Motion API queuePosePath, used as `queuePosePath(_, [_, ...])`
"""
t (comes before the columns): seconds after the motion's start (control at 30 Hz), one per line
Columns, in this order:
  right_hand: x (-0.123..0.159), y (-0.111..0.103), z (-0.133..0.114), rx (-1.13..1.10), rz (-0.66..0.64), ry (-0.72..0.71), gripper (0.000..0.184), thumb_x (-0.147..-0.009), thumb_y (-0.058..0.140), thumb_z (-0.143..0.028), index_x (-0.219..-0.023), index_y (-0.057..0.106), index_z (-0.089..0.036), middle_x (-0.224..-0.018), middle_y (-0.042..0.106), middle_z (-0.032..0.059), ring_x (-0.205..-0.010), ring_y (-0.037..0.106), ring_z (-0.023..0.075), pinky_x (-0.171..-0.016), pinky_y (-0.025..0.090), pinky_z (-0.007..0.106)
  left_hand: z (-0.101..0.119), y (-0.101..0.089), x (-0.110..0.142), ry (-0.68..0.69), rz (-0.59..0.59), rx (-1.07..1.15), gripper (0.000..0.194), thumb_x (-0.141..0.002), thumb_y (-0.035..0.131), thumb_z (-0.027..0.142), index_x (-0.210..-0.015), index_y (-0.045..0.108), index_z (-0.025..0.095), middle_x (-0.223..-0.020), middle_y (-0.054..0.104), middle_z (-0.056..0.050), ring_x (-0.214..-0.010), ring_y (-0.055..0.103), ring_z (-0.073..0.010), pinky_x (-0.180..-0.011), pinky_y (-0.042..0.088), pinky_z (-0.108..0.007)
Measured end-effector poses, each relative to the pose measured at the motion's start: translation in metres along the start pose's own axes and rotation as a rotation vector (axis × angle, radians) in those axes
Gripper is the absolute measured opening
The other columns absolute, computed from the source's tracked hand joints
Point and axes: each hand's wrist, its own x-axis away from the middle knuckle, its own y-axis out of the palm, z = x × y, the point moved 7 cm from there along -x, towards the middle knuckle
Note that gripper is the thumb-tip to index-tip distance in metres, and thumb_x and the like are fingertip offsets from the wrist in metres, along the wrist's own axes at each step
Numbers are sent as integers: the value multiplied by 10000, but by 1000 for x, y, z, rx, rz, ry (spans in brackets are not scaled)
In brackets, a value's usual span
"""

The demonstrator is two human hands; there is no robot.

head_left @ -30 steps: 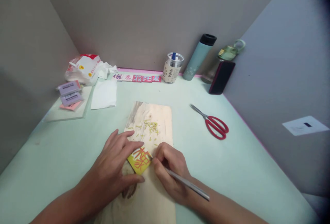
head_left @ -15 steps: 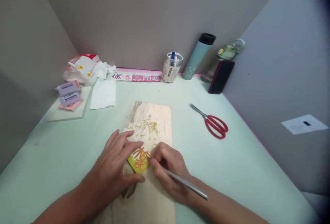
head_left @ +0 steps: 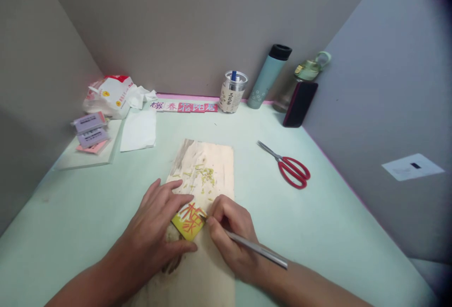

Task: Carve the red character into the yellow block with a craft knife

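A small yellow carving block [head_left: 188,226] with an orange-red character drawn on it lies on the wooden board [head_left: 221,168]. My left hand [head_left: 157,224] holds the block down at its left side, the index finger along the upper edge and the thumb by the lower one. In my right hand [head_left: 231,236] is a slim silver craft knife [head_left: 261,251], gripped like a pen. Its tip meets the right part of the block, beside the character. Thin yellow shavings [head_left: 205,175] are scattered over the board above the block.
Red-handled scissors [head_left: 291,168] lie to the right. Along the back stand a labelled jar [head_left: 232,94], a teal bottle [head_left: 267,78], a green-lidded bottle [head_left: 307,70] and a phone [head_left: 300,104]. Lettered tiles [head_left: 185,107], tissues [head_left: 109,95] and wrapped blocks [head_left: 92,135] are at back left.
The block has turned slightly under my left hand. The knife tip has shifted a little on its right part, and the handle's end has swung slightly right and up. The view has shifted slightly.
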Motion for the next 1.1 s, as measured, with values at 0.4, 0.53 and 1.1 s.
queuePosePath(0.4, [-1,2,2,58,-6,20,247,-922,466,-175,-711,354,-236,-652,440,-41,-575,414,124,-550,332,267,-1,2,1,-17,29,15,695,-714,880,319,-1287,489,272,-1236,574,-82,-1396,418,-371,-1214,207,-625])
queuePosePath(0.53, [-2,2,3,37,-30,42,234,-923,480,-190,-715,379,-232,-661,456,-41,-581,419,121,-557,342,261,0,3,2,-6,39,19,735,-693,895,279,-1297,475,271,-1234,553,-85,-1394,411,-372,-1209,211,-628])
queuePosePath(1.1, [-3,3,7,-37,-54,158,220,-899,498,-245,-701,403,-228,-642,456,-41,-581,417,124,-547,335,252,2,3,1,22,58,11,764,-681,903,241,-1314,476,251,-1182,554,-80,-1396,402,-366,-1216,206,-609])
